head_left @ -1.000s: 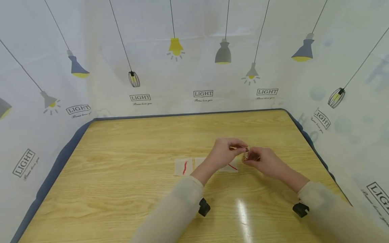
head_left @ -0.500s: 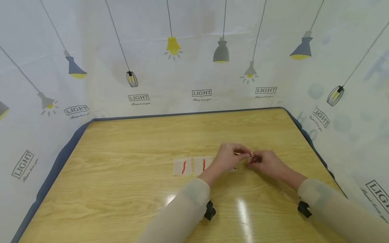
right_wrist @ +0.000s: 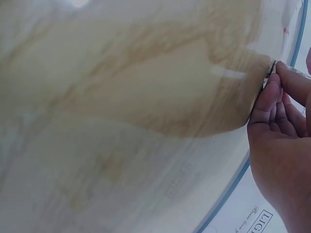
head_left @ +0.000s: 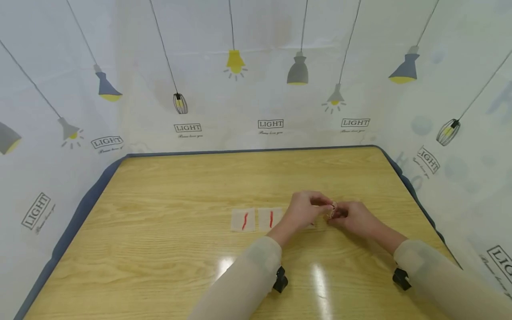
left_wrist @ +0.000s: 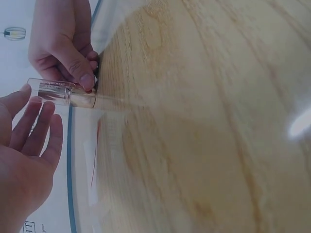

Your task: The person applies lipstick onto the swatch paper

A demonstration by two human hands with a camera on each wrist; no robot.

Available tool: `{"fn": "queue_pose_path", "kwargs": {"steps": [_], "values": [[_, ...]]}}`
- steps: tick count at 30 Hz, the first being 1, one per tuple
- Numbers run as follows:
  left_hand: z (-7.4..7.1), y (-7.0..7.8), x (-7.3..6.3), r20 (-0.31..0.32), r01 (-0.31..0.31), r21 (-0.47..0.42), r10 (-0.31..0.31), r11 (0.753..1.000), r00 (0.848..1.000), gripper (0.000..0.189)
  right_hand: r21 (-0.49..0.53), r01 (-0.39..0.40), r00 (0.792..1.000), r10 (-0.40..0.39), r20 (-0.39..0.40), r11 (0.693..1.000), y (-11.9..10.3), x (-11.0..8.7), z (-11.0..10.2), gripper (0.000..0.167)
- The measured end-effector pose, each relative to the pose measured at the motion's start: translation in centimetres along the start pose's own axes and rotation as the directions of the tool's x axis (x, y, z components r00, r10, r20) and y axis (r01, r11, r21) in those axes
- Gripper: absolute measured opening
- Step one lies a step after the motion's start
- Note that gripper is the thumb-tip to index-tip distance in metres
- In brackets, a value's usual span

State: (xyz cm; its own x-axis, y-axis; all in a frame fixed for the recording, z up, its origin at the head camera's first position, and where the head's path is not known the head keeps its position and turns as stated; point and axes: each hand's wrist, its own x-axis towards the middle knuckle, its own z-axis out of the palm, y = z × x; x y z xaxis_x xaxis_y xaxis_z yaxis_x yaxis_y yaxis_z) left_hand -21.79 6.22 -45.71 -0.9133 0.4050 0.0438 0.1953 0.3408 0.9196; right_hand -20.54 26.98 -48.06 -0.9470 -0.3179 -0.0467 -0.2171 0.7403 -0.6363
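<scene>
A small clear lipstick tube [left_wrist: 53,92] with fine print on its side lies between my two hands, low above the table. My left hand [head_left: 302,210] holds one end of it between thumb and fingertips. My right hand [head_left: 357,218] pinches the other end, with the remaining fingers curled under, as the right wrist view shows. To the left on the table lie white squares, one [head_left: 238,221] with a slanted red stroke and one [head_left: 264,218] with an upright red stroke. A third square [head_left: 311,226] is mostly hidden behind my left hand.
The wood-grain table [head_left: 168,249] is bordered by a dark blue edge [head_left: 224,152]. White curtains [head_left: 224,104] printed with lamps rise at the back and both sides. A black wrist device [head_left: 281,280] sits under the left sleeve, and another [head_left: 401,279] under the right.
Both hands have shifted slightly to the right with the tube. The middle white square has come into view, while the third is more covered by my left hand.
</scene>
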Motion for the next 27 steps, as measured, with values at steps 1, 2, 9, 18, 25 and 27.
{"fn": "queue_pose_path", "kwargs": {"steps": [1, 2, 9, 18, 25, 27], "values": [[0.0, 0.0, 0.0, -0.002, 0.002, -0.007, -0.002, 1.0, 1.0, 0.005, 0.001, -0.006, 1.0, 0.006, 0.005, 1.0, 0.0, 0.0, 0.0, 0.009], [0.1, 0.0, 0.0, -0.003, 0.004, -0.013, -0.004, 1.0, 1.0, 0.005, 0.004, -0.014, 1.0, 0.014, 0.01, 1.0, 0.0, 0.0, 0.0, 0.01], [0.1, -0.2, -0.3, -0.007, 0.009, -0.047, -0.009, 0.999, 1.0, 0.005, 0.025, -0.054, 0.998, 0.052, 0.047, 0.998, -0.3, 0.0, -0.2, 0.012], [0.1, -0.3, -0.4, -0.019, 0.006, -0.049, -0.007, 0.999, 1.0, 0.007, 0.023, -0.071, 0.995, 0.069, 0.075, 0.997, -1.0, 0.2, -0.4, 0.011], [-0.4, 0.4, -0.4, -0.03, 0.016, -0.055, -0.017, 0.998, 0.999, 0.013, -0.042, 0.003, 0.994, 0.001, 0.106, 0.999, -1.0, 0.2, -1.9, 0.023], [-1.0, 0.6, -0.4, -0.033, 0.018, -0.043, -0.019, 0.999, 0.999, 0.014, -0.075, 0.01, 0.994, -0.002, 0.111, 0.997, -1.3, 0.3, -2.8, 0.029]]}}
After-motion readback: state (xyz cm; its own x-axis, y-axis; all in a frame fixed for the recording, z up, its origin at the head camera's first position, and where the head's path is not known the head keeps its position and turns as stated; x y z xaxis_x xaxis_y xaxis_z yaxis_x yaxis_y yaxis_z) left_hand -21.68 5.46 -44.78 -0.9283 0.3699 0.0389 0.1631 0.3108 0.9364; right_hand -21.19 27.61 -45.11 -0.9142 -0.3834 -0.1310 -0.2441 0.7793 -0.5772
